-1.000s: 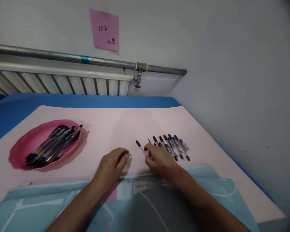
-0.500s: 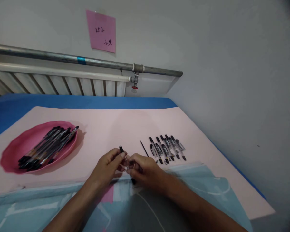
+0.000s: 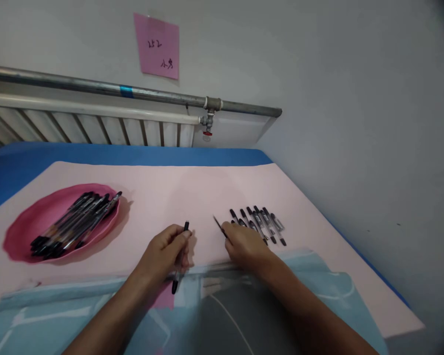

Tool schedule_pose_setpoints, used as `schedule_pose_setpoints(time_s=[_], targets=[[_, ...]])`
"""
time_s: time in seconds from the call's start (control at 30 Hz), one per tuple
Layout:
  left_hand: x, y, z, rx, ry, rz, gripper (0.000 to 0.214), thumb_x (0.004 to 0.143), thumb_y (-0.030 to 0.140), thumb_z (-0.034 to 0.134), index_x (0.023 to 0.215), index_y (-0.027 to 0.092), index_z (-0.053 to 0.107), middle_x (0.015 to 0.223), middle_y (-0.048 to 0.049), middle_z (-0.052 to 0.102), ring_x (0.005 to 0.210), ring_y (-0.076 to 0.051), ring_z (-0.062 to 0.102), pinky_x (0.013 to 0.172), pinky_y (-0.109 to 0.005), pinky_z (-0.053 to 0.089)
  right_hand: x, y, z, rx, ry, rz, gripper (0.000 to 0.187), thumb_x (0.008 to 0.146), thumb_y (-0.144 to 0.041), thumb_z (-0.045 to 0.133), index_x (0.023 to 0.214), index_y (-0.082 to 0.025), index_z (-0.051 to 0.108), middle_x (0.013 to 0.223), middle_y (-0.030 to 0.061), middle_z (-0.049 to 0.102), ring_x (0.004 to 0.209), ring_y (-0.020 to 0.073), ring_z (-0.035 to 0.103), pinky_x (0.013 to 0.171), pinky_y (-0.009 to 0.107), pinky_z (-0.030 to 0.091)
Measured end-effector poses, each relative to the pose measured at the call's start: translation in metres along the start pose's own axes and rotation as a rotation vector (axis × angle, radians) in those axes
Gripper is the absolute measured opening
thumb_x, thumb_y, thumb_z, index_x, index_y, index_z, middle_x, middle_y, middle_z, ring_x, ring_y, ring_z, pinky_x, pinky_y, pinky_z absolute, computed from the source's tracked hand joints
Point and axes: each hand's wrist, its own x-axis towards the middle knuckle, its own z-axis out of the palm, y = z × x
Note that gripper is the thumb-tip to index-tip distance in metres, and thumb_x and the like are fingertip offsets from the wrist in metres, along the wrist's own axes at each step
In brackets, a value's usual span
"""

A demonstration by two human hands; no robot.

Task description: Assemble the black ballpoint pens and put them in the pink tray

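Observation:
My left hand (image 3: 169, 249) is closed around a clear pen (image 3: 175, 284) with black ends, held upright at a tilt above the cloth's edge. One black end pokes out above the thumb and the other below the fingers. On the right, my right hand (image 3: 244, 244) pinches the near end of a thin black pointed stick like a pen refill (image 3: 218, 223). I cannot tell whether the stick still touches the table. Beside that hand lies a group of clear pen parts (image 3: 267, 224) with black ends, some hidden behind the hand.
A pink oval bowl (image 3: 18, 241) at the left holds several clear pens (image 3: 77, 222) with black ends. Pale pink covering (image 3: 151, 192) lies over the blue table (image 3: 163, 156). Light blue cloth (image 3: 59, 305) hangs along the near edge. Radiator, pipe (image 3: 163, 96) and wall stand behind.
My right hand has left the pen and moved right to the thin black stick. My left hand keeps the pen, whose lower end has swung left.

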Motion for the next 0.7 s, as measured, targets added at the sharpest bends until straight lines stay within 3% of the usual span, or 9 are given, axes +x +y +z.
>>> schedule_pose_setpoints(time_s=[0.1,0.17,0.3,0.4,0.47,0.57,0.7], targets=[[-0.002,-0.001,0.002,0.028,-0.03,-0.018,0.026,0.072,0.042,0.058,0.07,0.018,0.048,0.052,0.0072,0.046,0.04,-0.006,0.044,0.04,-0.02,0.038,0.001,-0.004,0.002,0.048,0.003,0.011,0.022,0.074,-0.011,0.044,0.092,-0.013,0.054,0.081,0.009,0.063,0.068,0.0177,0.055,0.056,0.026,0.028],[-0.003,-0.003,0.002,0.061,-0.064,-0.001,0.023,0.076,0.04,0.055,0.071,0.018,0.048,0.052,0.0071,0.045,0.041,-0.006,0.043,0.04,-0.019,0.036,0.003,-0.004,0.0,0.207,0.044,0.039,0.024,0.072,-0.012,0.045,0.094,-0.013,0.055,0.076,0.0072,0.063,0.066,0.0167,0.055,0.056,0.026,0.031],[-0.006,-0.006,0.001,0.159,-0.166,0.057,0.021,0.081,0.038,0.048,0.078,0.017,0.052,0.052,0.006,0.046,0.044,-0.007,0.044,0.042,-0.018,0.035,0.007,-0.002,-0.007,0.899,0.166,0.137,0.027,0.069,-0.014,0.047,0.095,-0.016,0.053,0.06,-0.003,0.055,0.047,0.0104,0.049,0.047,0.022,0.034],[-0.009,-0.005,0.001,0.226,-0.221,0.057,0.024,0.082,0.038,0.046,0.09,0.017,0.054,0.055,0.0058,0.047,0.045,-0.007,0.045,0.043,-0.019,0.036,0.008,-0.006,-0.007,1.469,0.132,0.136,0.014,0.07,-0.019,0.049,0.083,-0.018,0.049,0.051,-0.0065,0.052,0.034,0.0079,0.042,0.036,0.02,0.033],[-0.01,-0.003,0.001,0.263,-0.249,0.06,0.027,0.082,0.039,0.045,0.097,0.018,0.054,0.055,0.0064,0.045,0.044,-0.007,0.043,0.042,-0.018,0.035,0.006,-0.012,-0.005,1.702,0.126,0.089,0.009,0.07,-0.02,0.052,0.077,-0.018,0.047,0.051,-0.0052,0.054,0.035,0.0083,0.044,0.035,0.02,0.035],[-0.011,-0.001,0.002,0.32,-0.283,0.075,0.03,0.083,0.04,0.044,0.1,0.019,0.055,0.053,0.0073,0.044,0.041,-0.006,0.039,0.04,-0.018,0.031,0.003,-0.02,-0.004,1.853,0.17,0.045,0.008,0.072,-0.02,0.054,0.077,-0.018,0.047,0.055,-0.0029,0.058,0.041,0.0098,0.05,0.036,0.02,0.039],[-0.011,-0.001,0.002,0.347,-0.287,0.088,0.031,0.084,0.04,0.043,0.104,0.021,0.057,0.05,0.0082,0.042,0.04,-0.006,0.034,0.041,-0.018,0.026,0.001,-0.023,-0.005,1.895,0.273,0.026,0.006,0.075,-0.02,0.054,0.079,-0.018,0.049,0.061,-0.0014,0.06,0.046,0.0107,0.054,0.038,0.021,0.042]])
